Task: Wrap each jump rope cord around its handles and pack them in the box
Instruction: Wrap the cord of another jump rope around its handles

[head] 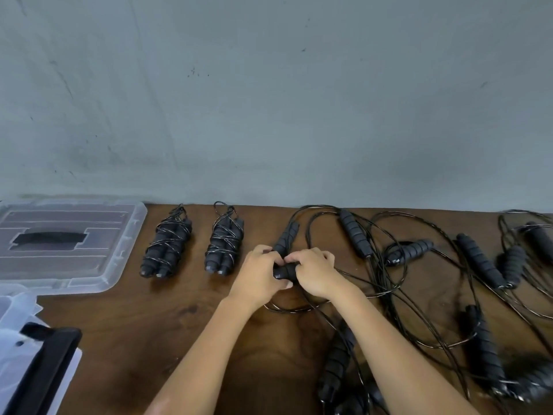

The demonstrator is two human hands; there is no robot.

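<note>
Far left of the hands: clear lid [119,235] and box [18,339], no rope seen packed; nearer, two wrapped bundles [167,244] [224,239] stand finished on the table [179,310]. Left hand [257,274] and right hand [314,271], close together, grip one handle [284,271]; its twin [286,238] lies just beyond. To their right, several loose ropes [419,265] remain tangled — roughly a third wrapped, by my estimate.

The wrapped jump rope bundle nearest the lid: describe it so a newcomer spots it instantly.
Start at the clear plastic lid at the brown wooden table's far left. Immediately right lies a black foam-handled bundle, cord wound around it. Its twin sits farther right, nearer the hands.
</note>
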